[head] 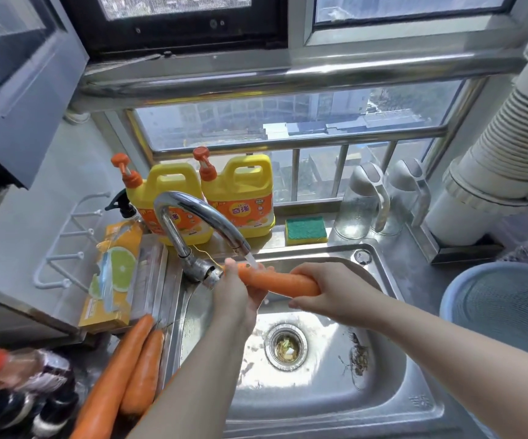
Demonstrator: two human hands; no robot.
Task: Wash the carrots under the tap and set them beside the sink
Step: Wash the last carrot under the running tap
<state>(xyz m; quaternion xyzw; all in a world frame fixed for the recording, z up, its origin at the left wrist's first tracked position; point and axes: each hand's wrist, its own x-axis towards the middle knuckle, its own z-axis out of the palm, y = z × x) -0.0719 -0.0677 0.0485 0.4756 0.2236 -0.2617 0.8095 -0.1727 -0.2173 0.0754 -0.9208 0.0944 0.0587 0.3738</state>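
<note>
Left of the sink (379,388), two carrots (123,372) lie side by side on the counter (94,359). My left hand (237,293) curls round one end of the held carrot (276,282) under the tap (189,204) stream; its long axis runs left-right. My right hand (329,289) wraps the other end. Counter spot lies left, left hand nearer.

Barred window (288,122) behind steel counter (414,274), white ribbed pipe (493,147) at right, bright daylight

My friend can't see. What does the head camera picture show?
A left hand and a right hand hold a carrot under the running tap above a steel sink. Two more carrots lie just left of the sink; two yellow soap jugs stand behind the tap.
</note>
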